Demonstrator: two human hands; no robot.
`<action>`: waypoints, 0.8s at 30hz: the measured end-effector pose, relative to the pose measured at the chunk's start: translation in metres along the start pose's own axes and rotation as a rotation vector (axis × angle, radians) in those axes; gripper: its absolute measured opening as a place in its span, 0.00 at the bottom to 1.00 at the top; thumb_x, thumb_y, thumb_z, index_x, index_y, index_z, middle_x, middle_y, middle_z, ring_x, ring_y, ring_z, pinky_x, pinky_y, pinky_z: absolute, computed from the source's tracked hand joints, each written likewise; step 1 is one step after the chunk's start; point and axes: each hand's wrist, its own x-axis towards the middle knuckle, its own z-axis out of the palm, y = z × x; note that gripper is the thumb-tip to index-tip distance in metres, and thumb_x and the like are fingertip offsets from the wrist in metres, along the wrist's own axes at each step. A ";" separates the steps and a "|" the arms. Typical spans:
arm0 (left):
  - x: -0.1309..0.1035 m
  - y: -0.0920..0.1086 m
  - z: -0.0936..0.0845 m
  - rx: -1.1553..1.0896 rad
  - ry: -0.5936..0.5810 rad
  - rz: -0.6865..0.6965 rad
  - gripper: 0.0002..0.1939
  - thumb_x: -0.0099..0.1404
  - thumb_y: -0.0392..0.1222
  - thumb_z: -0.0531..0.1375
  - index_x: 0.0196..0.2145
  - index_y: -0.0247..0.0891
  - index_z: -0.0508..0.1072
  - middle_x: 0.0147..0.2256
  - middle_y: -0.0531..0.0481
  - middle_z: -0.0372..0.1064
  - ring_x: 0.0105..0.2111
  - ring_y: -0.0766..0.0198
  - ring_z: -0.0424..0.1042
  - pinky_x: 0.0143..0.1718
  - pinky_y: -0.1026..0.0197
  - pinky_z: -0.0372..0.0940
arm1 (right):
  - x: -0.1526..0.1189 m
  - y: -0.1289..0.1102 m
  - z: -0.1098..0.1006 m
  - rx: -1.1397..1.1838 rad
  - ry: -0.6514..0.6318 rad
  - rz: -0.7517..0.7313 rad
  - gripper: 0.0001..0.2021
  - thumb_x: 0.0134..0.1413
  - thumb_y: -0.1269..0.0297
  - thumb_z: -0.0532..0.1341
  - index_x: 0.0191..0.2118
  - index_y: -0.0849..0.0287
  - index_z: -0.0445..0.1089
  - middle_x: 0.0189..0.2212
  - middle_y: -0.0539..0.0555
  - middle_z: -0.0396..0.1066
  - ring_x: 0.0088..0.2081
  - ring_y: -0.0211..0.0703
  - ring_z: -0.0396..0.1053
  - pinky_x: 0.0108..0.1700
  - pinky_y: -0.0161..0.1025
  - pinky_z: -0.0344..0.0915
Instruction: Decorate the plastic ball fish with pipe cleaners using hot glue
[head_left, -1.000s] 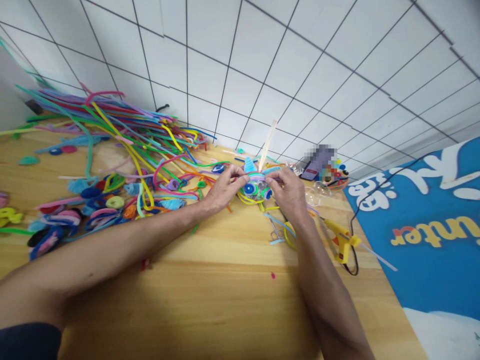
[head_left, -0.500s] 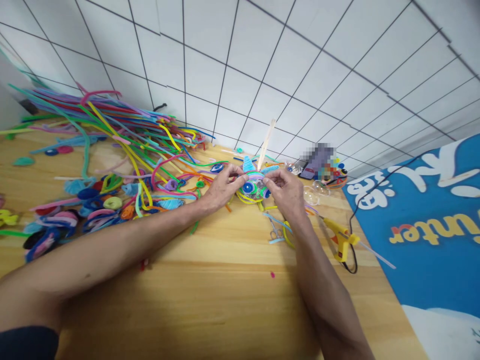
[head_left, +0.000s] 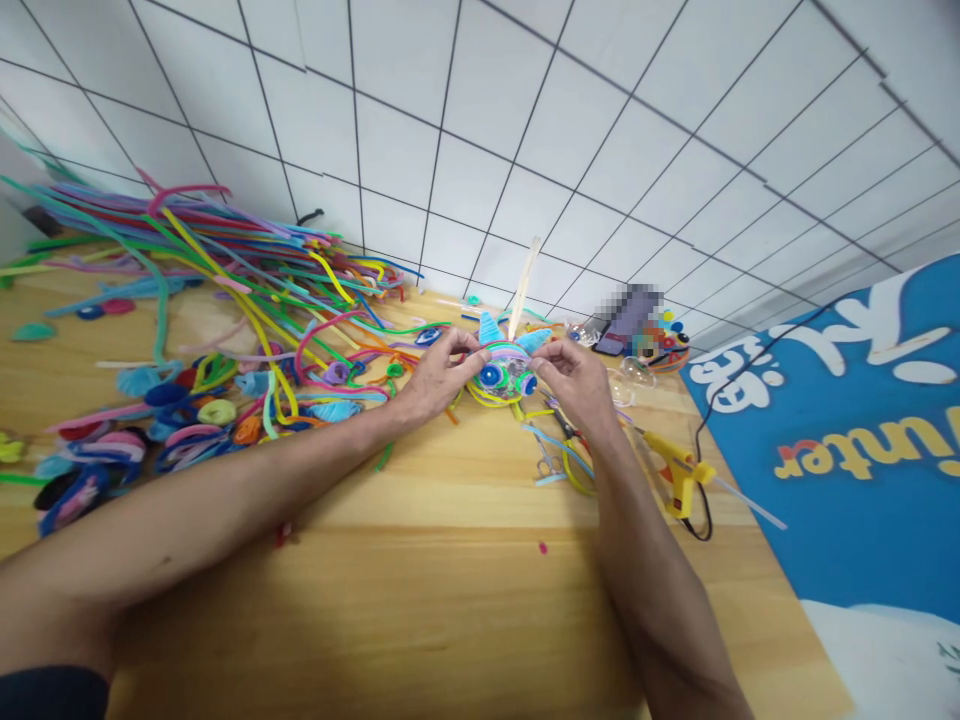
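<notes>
A pipe-cleaner animal head (head_left: 512, 368) rests towards the back of the table, with two round blue-and-green eyes, striped coloured bands over a clear body and pointed light-blue ears (head_left: 491, 330). A pale wooden stick (head_left: 524, 290) rises behind it. From the left, my left hand (head_left: 442, 375) pinches the band's edge between thumb and forefinger. My right hand (head_left: 574, 385) has its thumb and fingers closed at the head's right side, beside the right eye. What lies between the right fingertips is too small to make out.
A big heap of pipe cleaners (head_left: 225, 250) fills the back left, with coiled pieces (head_left: 172, 410) in front. On the right are scissors (head_left: 550, 465), a yellow glue gun (head_left: 679, 475) with its cord, clear plastic domes (head_left: 639, 372) and a blue printed board (head_left: 847, 470). A tiled wall stands behind.
The right hand has shifted slightly outward from the middle of the band to the head's right side, uncovering more of the right eye and ear. The left hand still pinches the left edge.
</notes>
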 end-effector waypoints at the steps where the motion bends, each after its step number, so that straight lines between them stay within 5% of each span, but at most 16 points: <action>1: 0.000 0.000 0.000 -0.002 0.000 -0.001 0.17 0.63 0.55 0.66 0.38 0.40 0.69 0.37 0.52 0.69 0.38 0.63 0.71 0.42 0.61 0.69 | 0.000 0.000 -0.001 0.016 -0.012 0.013 0.06 0.54 0.59 0.66 0.32 0.56 0.76 0.29 0.50 0.77 0.31 0.42 0.72 0.37 0.41 0.68; 11: -0.001 0.004 0.000 -0.006 -0.005 0.012 0.16 0.64 0.54 0.66 0.36 0.41 0.69 0.36 0.53 0.68 0.37 0.63 0.70 0.41 0.60 0.69 | 0.003 0.006 -0.008 0.288 -0.201 0.370 0.15 0.43 0.51 0.72 0.28 0.56 0.72 0.22 0.46 0.69 0.24 0.36 0.62 0.28 0.36 0.58; 24: -0.001 -0.002 -0.003 -0.034 -0.011 -0.011 0.18 0.63 0.55 0.68 0.37 0.40 0.69 0.36 0.54 0.68 0.35 0.65 0.69 0.41 0.60 0.68 | 0.004 0.011 -0.006 0.453 -0.272 0.528 0.14 0.38 0.56 0.74 0.27 0.57 0.72 0.21 0.45 0.70 0.24 0.34 0.65 0.29 0.34 0.62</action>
